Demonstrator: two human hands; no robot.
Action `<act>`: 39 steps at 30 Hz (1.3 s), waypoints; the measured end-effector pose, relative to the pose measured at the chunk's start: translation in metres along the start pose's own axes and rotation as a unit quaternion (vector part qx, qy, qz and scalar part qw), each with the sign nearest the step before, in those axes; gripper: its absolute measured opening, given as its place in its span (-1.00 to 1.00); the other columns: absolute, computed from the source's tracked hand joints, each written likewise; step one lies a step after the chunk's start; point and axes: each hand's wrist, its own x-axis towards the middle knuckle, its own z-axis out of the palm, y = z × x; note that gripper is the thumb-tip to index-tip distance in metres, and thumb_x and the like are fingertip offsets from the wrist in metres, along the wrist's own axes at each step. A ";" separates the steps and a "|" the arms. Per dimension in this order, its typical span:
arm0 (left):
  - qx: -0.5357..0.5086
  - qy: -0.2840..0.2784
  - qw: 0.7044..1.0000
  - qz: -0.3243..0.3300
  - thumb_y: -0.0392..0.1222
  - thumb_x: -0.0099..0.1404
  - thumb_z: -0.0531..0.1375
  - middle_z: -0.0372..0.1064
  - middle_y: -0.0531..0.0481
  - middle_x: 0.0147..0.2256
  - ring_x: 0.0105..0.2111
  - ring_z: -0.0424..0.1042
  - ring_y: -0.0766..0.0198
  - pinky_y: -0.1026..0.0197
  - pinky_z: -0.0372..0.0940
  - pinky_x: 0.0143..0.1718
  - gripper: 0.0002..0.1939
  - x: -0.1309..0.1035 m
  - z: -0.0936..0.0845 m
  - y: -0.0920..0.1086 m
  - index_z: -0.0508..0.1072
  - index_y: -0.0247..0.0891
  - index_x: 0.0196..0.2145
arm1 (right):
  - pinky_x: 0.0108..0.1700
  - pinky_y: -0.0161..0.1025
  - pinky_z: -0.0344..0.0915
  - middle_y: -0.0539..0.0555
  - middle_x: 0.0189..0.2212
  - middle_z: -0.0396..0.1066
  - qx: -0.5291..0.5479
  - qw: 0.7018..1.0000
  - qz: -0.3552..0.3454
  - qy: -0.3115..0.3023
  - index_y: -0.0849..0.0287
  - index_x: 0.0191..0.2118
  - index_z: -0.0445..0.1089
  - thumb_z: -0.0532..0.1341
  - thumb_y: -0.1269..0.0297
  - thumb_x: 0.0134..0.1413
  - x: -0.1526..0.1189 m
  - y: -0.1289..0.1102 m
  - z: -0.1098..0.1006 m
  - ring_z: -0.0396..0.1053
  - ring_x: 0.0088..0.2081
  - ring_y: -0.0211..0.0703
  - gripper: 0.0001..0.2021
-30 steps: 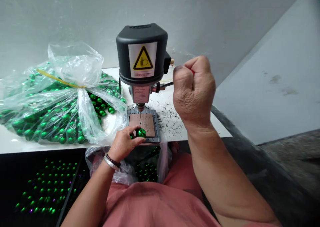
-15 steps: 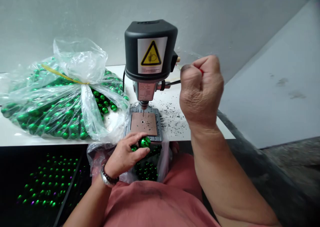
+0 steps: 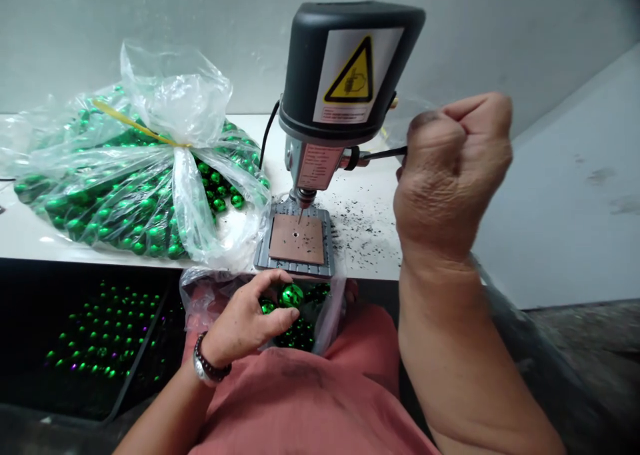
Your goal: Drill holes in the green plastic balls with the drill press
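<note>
Below the table's front edge, my left hand (image 3: pixel 247 318) has its thumb and fingers curved around a shiny green ball (image 3: pixel 291 296). A second green ball (image 3: pixel 268 305) shows between the palm and fingers; whether it is gripped there I cannot tell. My right hand (image 3: pixel 450 168) is a raised fist around the end of the lever (image 3: pixel 385 153) of a small black drill press (image 3: pixel 305 75). Its grip end is hidden in the fist. The thin drill bit (image 3: pixel 301 216) points down above a brown square plate (image 3: pixel 305 248) with a small hole, on the grey base (image 3: pixel 327 268).
A tied clear plastic bag (image 3: pixel 193 208) of green balls lies left on the white table (image 3: pixel 30 235). Dark shavings (image 3: pixel 365 235) litter the table beside the base. An open plastic bag (image 3: pixel 333 308) with green balls is at my lap. A black crate (image 3: pixel 120 388) holds more balls.
The view has tilted and shifted, so the drill press appears higher and farther right. My left hand has moved back from the plate with the ball, its thumb and forefinger slightly wider apart.
</note>
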 end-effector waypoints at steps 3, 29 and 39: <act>-0.020 0.040 0.999 -0.031 -0.04 0.01 0.27 0.33 -0.05 -0.15 -0.23 0.31 0.24 0.21 0.22 -0.20 -0.51 0.004 0.001 -0.006 0.33 -0.20 -0.09 | -0.41 -0.38 0.09 -0.12 -0.61 -0.03 -0.005 1.000 -0.009 -0.003 0.16 -0.47 0.00 0.00 0.33 0.06 0.000 0.000 -0.001 -0.02 -0.57 -0.48 -0.86; -0.454 0.040 0.880 -0.135 -0.32 0.02 0.21 0.39 0.03 -0.41 -0.41 0.43 0.36 0.39 0.23 -0.52 -0.76 0.077 -0.014 0.020 0.32 -0.27 -0.29 | -0.52 -0.44 0.08 -0.14 -0.63 0.00 -0.009 1.000 -0.017 -0.012 0.15 -0.50 0.06 0.05 0.32 0.05 0.004 -0.001 -0.005 0.01 -0.62 -0.49 -0.84; -0.160 0.136 0.977 -0.037 -0.14 -0.06 0.30 0.43 0.02 -0.36 -0.41 0.40 0.35 0.24 0.29 -0.31 -0.58 0.101 -0.012 0.002 0.33 -0.30 -0.23 | -0.47 -0.43 0.07 -0.12 -0.61 0.00 0.000 1.000 -0.023 -0.022 0.14 -0.49 0.05 0.02 0.30 0.07 0.005 0.001 -0.007 0.00 -0.58 -0.48 -0.84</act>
